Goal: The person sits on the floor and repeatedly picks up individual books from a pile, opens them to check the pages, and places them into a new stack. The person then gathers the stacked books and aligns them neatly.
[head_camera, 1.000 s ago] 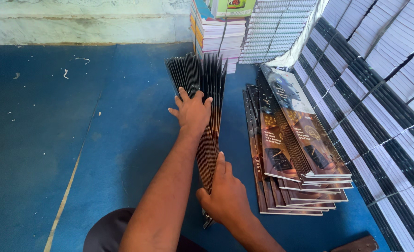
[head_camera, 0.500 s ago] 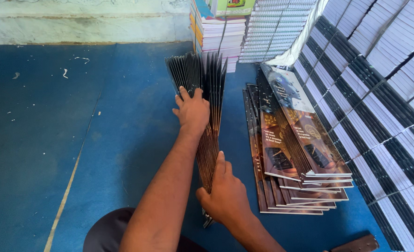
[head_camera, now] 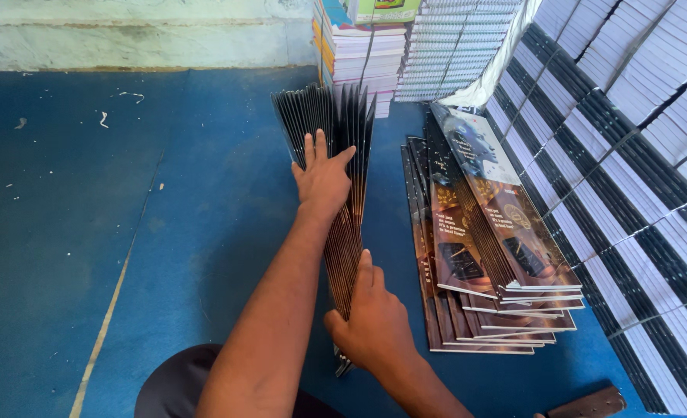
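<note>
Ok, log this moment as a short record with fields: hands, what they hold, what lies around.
left hand: flat against the far end of a fanned bundle of dark covers
right hand: gripping the bundle's near end
bundle: standing on edge on the blue floor, far end splayed
beside it: slumped stack of glossy booklets
right side: rows of bound books
far end: more book stacks

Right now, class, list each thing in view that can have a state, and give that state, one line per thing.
Dark book covers: on edge, far end fanned open, near end pinched together.
Left hand: flat against the fanned covers.
Right hand: gripping the near end.
Printed cover pile: lying flat, slid askew.
Bundled book stacks: tied, leaning in rows.
Wooden-handled tool: lying on the floor, untouched.
</note>
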